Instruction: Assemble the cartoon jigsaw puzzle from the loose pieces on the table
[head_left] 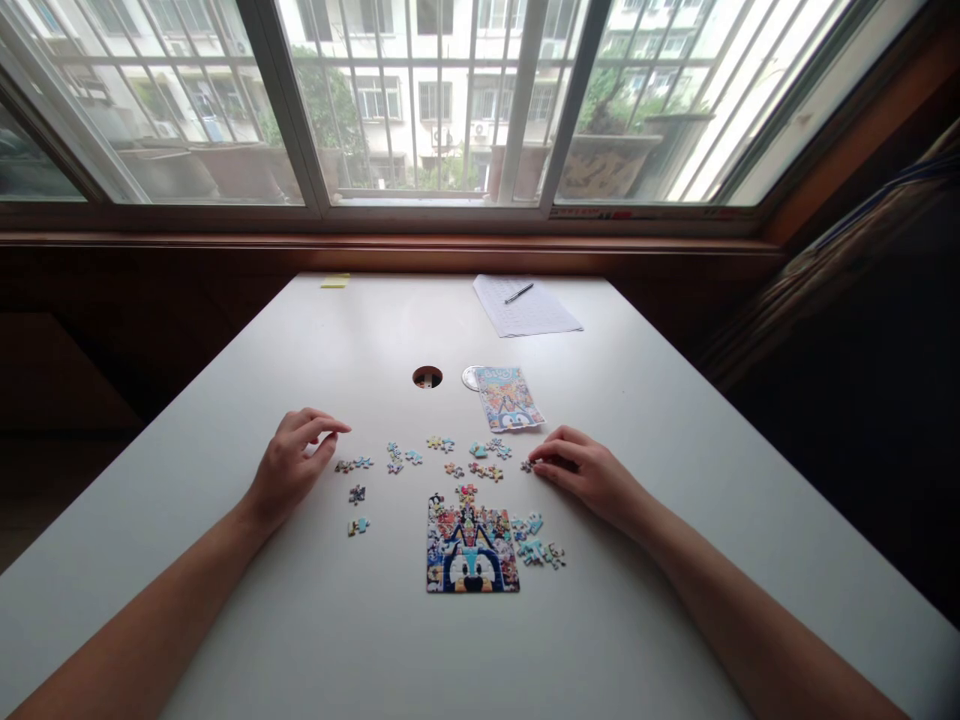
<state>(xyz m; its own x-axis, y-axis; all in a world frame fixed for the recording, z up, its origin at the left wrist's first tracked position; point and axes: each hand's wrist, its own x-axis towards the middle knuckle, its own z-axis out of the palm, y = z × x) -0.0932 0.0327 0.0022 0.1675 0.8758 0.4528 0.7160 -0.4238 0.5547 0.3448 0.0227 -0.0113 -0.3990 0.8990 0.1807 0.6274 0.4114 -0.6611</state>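
Partly done: jigsaw block (472,550) joined just inward of right hand (585,472); loose pieces (441,443) remain between hands. Right fingertips (538,462) touch edge piece (527,465), flat, not gripping; left hand (292,460) loosely curled, empty.

Smooth matt white table (675,480), seemingly cardboard puzzle pieces (472,548), paper sheet (525,310), wooden sill (390,243)

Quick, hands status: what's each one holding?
Left hand: loosely curled, holding nothing, on the table.
Right hand: fingertips on a piece; grip cannot be told.

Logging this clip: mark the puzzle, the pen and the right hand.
puzzle (472,548), head view, middle of assembled part
pen (519,293), head view, mid-shaft
right hand (581,470), head view, back of hand
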